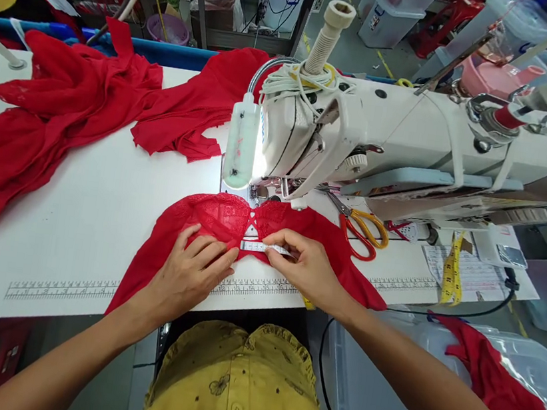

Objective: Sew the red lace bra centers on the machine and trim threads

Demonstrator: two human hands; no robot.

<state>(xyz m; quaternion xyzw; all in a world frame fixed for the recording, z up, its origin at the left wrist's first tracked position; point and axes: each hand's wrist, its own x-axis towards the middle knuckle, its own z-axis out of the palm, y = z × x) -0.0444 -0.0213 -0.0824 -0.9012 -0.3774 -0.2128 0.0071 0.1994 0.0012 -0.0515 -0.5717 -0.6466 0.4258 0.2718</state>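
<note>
A red lace garment (216,214) with a small criss-cross opening at its centre lies spread in front of the sewing machine (309,125). Across the middle, just below that opening, runs the white end of a tape measure (254,247). My right hand (303,263) pinches this tape between thumb and fingers. On the garment's left part rests my left hand (194,272), fingers spread and lying on the cloth, thumb side close to the tape's end. Part of the tape is hidden under my right hand.
Scissors (359,226) with orange and red handles lie right of the garment. More red fabric (81,92) covers the table's left and back. A lit lamp (242,144) hangs near the machine head. Yellow tape (453,269) lies over papers. A plastic bin (381,380) stands below right.
</note>
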